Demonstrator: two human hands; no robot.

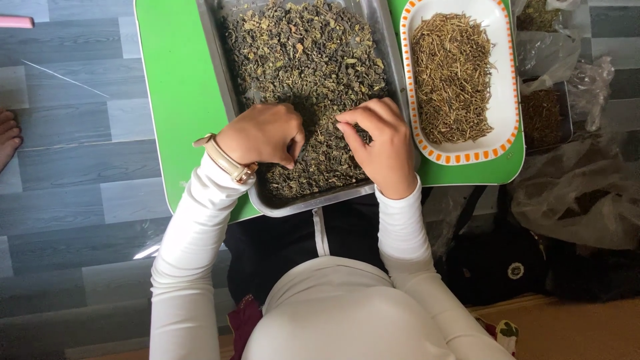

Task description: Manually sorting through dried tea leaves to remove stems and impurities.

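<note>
Both hands are down in the metal tray, working the near end of the dried leaf pile. Your left hand is curled almost to a fist, thumb and forefinger pinched together at the leaves. Your right hand is bent at the knuckles, fingertips drawn in and touching the pile. Whether either pinch actually holds a piece, I cannot tell; the fingertips are buried in shadow.

Step in hand looks like picking through the leaves, probably pulling out stalks. The white oval dish just right of the tray holds a heap of pale stems, which fits that reading. Next move, as I judge it: lift the pinch clear of the pile without dragging loose leaves over the tray's near rim, then carry it right across the tray edge to the dish.

Tray and dish both sit on the green worktop; the tray's near corner overhangs its front edge, toward your lap.

Hard to read:
- Far end of the tray is cut off at the top of the view.
- Right of the dish, clear plastic bags hide their contents; a dark patch beside the dish may be more dried material.
- Left of the tray, at the frame edge, a bare foot on the grey floor, mostly cut off.
- A watch sits on your left wrist.
</note>
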